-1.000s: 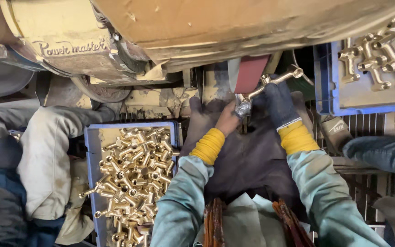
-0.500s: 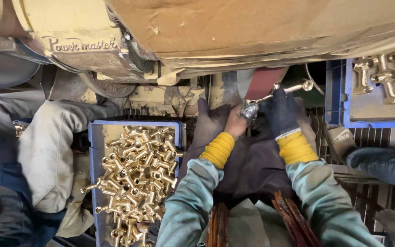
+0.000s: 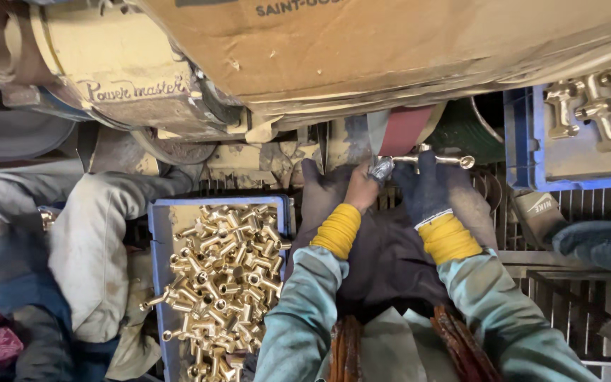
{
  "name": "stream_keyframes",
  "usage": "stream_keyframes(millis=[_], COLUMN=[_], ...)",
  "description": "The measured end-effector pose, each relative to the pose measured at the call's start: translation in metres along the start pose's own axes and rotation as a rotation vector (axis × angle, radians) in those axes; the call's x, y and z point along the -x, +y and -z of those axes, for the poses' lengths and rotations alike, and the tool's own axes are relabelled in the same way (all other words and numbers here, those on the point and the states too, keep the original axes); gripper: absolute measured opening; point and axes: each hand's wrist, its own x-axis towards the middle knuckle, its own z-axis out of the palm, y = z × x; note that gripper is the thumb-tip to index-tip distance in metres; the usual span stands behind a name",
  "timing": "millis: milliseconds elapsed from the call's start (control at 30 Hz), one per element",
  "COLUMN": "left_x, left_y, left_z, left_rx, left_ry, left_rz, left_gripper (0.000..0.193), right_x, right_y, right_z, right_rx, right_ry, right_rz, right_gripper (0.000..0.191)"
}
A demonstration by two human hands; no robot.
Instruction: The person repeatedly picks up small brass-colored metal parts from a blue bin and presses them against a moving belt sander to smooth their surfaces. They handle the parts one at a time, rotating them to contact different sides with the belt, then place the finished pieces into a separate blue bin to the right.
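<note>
My left hand, bare with a yellow cuff, and my right hand, in a dark glove with a yellow cuff, both grip one metal pipe fitting. The fitting lies level against the lower end of a reddish sanding belt. Its bright ring end sticks out to the right past my glove. A dark cloth covers my lap below the hands.
A blue crate at lower left holds several brass fittings. Another blue crate at upper right holds several silvery fittings. A large tan machine housing spans the top. Other people's legs sit at left and right.
The view has shifted a little. The fitting has turned from tilted to nearly level against the belt, with both hands still on it.
</note>
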Motion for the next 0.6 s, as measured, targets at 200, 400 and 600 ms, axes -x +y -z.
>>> stream_keyframes(millis=[200, 400, 600], left_x=[0.014, 0.056, 0.117], left_y=[0.015, 0.034, 0.052], left_z=[0.008, 0.026, 0.065], left_rx=[0.072, 0.377, 0.463], left_ry=[-0.096, -0.368, -0.207], left_rz=[0.079, 0.318, 0.287], left_gripper=[0.018, 0.033, 0.03], right_x=[0.005, 0.051, 0.049], right_y=[-0.004, -0.027, -0.048], right_z=[-0.005, 0.051, 0.094], right_rx=[-0.141, -0.909, 0.125], right_ry=[0.044, -0.177, -0.25], right_rz=[0.252, 0.014, 0.485], right_gripper=[0.061, 0.045, 0.036])
